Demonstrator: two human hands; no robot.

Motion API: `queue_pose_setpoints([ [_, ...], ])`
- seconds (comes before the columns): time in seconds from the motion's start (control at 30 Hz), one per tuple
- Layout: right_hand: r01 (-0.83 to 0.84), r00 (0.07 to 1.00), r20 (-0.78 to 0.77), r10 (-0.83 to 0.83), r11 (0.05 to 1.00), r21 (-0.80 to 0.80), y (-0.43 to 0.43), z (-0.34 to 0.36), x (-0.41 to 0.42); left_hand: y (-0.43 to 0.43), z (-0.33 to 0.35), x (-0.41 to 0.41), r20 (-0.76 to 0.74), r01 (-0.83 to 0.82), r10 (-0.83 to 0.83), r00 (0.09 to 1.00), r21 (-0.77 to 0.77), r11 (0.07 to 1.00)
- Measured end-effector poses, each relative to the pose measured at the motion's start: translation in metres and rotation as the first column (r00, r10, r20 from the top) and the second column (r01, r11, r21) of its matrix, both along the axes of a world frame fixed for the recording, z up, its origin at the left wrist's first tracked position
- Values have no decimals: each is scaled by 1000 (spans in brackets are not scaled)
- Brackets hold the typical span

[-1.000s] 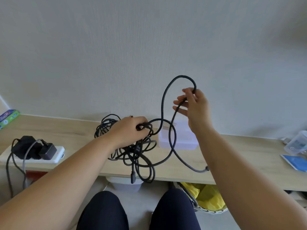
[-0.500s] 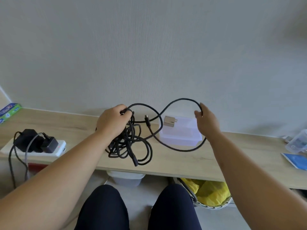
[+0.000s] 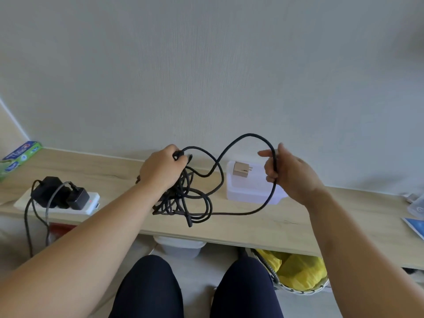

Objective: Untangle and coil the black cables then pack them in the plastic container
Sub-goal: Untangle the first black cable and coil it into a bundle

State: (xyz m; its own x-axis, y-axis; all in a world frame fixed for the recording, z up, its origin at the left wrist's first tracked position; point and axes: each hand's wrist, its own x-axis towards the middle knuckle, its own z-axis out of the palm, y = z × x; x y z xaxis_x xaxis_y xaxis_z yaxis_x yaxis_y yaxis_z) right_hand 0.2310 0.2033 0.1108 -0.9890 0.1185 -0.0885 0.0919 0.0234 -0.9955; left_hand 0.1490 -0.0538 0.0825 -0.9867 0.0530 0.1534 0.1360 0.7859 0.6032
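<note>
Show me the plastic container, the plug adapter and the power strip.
plastic container [image 3: 249, 191], head view, bare front of its lid.
plug adapter [image 3: 239, 169], head view, its beige body.
power strip [image 3: 91, 204], head view, its white right end.

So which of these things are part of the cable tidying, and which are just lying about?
In the job: black cables, plastic container, left hand, right hand.
Lying about: power strip, tan plug adapter, green box, yellow bag.
</note>
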Motion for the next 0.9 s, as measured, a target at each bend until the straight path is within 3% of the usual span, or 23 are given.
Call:
queue_pose_setpoints([
  [0.1, -51, 998, -23, 62, 940, 337, -14, 23, 2, 6, -6, 1, -16, 26, -26, 1000, -8, 1000],
  [0.2, -254, 966, 37, 257, 903, 346, -15, 38, 4, 6, -13, 0, -29, -4, 6, 1000, 81, 997],
  [0.3, -446, 893, 145, 426, 795, 411, -11, 44, 7, -3, -18, -6, -22, -32, 39, 999, 268, 963],
  [0.43, -490, 871, 322, 371, 690, 533, -13, 38, 6, -11, -20, -9, -17, 17, -11, 1000, 441, 897],
  [0.53, -475, 879, 385, 281, 589, 654, -16, 26, 4, -12, -17, -7, -87, 56, -16, 996, 480, 875],
  [0.57, -441, 896, 357, 265, 628, 641, -17, 22, 3, -12, -15, -6, -120, 82, -27, 992, 482, 872],
  [0.6, -387, 918, 310, 247, 728, 566, -18, 19, 1, -12, -13, -5, -151, 117, -49, 987, 481, 869],
  [0.67, -206, 972, 179, 153, 922, 328, -23, 18, -3, -12, -8, -2, -219, 218, -128, 967, 463, 859],
  [0.7, -93, 990, 126, 62, 963, 254, -27, 19, -7, -11, -4, 0, -258, 270, -168, 951, 437, 858],
  [0.77, 28, 994, 99, -48, 981, 192, -37, 20, -17, -6, 2, 4, -343, 348, -223, 913, 366, 863],
  [0.9, -177, 965, 231, 123, 957, 229, -59, 21, -26, 7, 14, 8, -506, 489, -318, 802, 250, 836],
])
